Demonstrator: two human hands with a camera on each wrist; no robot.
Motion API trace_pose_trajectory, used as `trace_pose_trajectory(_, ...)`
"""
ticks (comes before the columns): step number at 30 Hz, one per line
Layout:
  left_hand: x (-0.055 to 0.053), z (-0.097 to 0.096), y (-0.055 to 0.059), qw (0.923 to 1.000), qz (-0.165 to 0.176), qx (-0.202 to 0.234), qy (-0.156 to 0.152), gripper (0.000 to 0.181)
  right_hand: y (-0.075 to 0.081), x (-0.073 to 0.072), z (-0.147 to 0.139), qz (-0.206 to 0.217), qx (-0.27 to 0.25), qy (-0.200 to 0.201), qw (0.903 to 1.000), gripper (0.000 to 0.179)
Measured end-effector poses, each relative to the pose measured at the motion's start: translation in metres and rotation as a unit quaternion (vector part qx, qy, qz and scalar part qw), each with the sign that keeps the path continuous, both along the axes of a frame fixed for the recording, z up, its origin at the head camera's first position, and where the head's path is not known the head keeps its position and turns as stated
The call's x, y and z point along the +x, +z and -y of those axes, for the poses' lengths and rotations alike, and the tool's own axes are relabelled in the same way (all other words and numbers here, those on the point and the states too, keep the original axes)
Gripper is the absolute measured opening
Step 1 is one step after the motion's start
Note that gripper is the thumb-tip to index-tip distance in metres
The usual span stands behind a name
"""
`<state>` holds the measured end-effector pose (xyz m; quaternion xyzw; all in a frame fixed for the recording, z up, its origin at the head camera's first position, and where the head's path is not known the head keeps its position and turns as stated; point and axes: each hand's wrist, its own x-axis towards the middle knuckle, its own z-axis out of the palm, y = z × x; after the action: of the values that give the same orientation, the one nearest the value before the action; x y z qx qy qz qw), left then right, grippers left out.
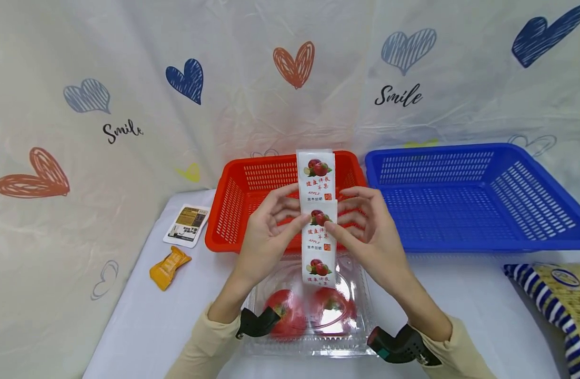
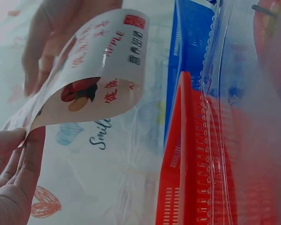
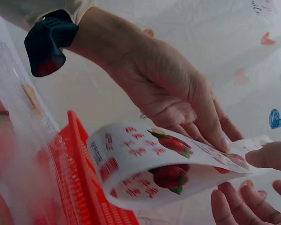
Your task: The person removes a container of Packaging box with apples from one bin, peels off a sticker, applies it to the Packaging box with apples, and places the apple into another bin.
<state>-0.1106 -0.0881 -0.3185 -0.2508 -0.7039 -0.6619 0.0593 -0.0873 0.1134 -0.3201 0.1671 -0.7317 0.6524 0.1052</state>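
A folded strip of white stickers point(image 1: 319, 268) printed with red apples hangs upright in front of me. My left hand point(image 1: 263, 234) pinches its left edge between thumb and fingers. On the right edge my right hand point(image 1: 372, 237) pinches it too, the thumb lying on the printed face. In both wrist views the strip bends into a loop point(image 2: 110, 51). Below the hands stands a clear plastic box point(image 1: 313, 348), with red apples point(image 1: 290, 315) seen through its lid. The strip's lower end overlaps the view of the box.
Behind the hands stands a red basket point(image 1: 222, 210), and a blue basket point(image 1: 441, 221) is to its right. At left lie a white printed packet point(image 1: 188, 225) and an orange wrapped piece point(image 1: 169, 267). A striped bag point(image 1: 555, 300) sits at the right edge.
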Motion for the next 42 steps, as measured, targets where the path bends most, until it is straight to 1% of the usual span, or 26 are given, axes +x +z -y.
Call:
trace_pose_trajectory(2,0.0,0.0,0.0,1.0,0.0,-0.001,0.0,0.054,0.003,-0.001,-0.002,-0.06,0.024,-0.025,0.9976,0.062)
trace_pose_trajectory(4,0.001,0.0,0.001,1.0,-0.003,-0.006,0.004,0.055,0.006,-0.003,-0.004,-0.129,0.059,-0.047,0.9888,0.063)
trace_pose_trajectory(6,0.002,-0.001,0.001,0.9998,-0.01,-0.015,0.006,0.056,0.008,-0.004,-0.005,-0.195,0.107,-0.071,0.9724,0.06)
trace_pose_trajectory(8,0.003,-0.002,0.001,0.9993,-0.022,-0.028,0.005,0.057,0.01,-0.005,-0.006,-0.248,0.147,-0.087,0.9535,0.056)
trace_pose_trajectory(10,0.003,-0.003,0.001,0.9987,-0.034,-0.038,0.0,0.057,0.012,-0.006,-0.007,-0.281,0.179,-0.091,0.9386,0.053)
trace_pose_trajectory(11,0.003,-0.003,0.002,0.9985,-0.039,-0.039,-0.004,0.057,0.013,-0.006,-0.007,-0.29,0.19,-0.088,0.9338,0.052)
trace_pose_trajectory(13,0.003,-0.004,0.002,0.9983,-0.044,-0.036,-0.009,0.057,0.012,-0.007,-0.006,-0.3,0.204,-0.076,0.9287,0.053)
trace_pose_trajectory(16,0.004,-0.004,0.004,0.9988,-0.04,-0.023,-0.015,0.056,0.01,-0.009,-0.005,-0.306,0.216,-0.065,0.9251,0.057)
trace_pose_trajectory(19,0.005,-0.003,0.005,0.9993,-0.029,-0.007,-0.024,0.054,0.008,-0.009,-0.004,-0.309,0.219,-0.068,0.9231,0.059)
trace_pose_trajectory(25,0.007,-0.003,0.006,0.9993,-0.011,0.004,-0.036,0.052,0.008,-0.009,-0.006,-0.308,0.215,-0.064,0.9244,0.058)
trace_pose_trajectory(30,0.009,-0.002,0.006,0.9995,-0.009,0.002,-0.029,0.044,0.007,-0.009,-0.006,-0.309,0.213,-0.06,0.9249,0.051)
trace_pose_trajectory(35,0.01,-0.002,0.006,0.9995,-0.011,0.004,-0.03,0.033,0.008,-0.007,-0.007,-0.288,0.204,-0.051,0.9342,0.045)
trace_pose_trajectory(37,0.01,-0.002,0.005,0.9993,-0.012,0.005,-0.034,0.032,0.008,-0.007,-0.007,-0.279,0.199,-0.047,0.9383,0.044)
trace_pose_trajectory(42,0.009,-0.002,0.005,0.999,-0.018,0.004,-0.04,0.032,0.009,-0.008,-0.007,-0.274,0.19,-0.034,0.9423,0.042)
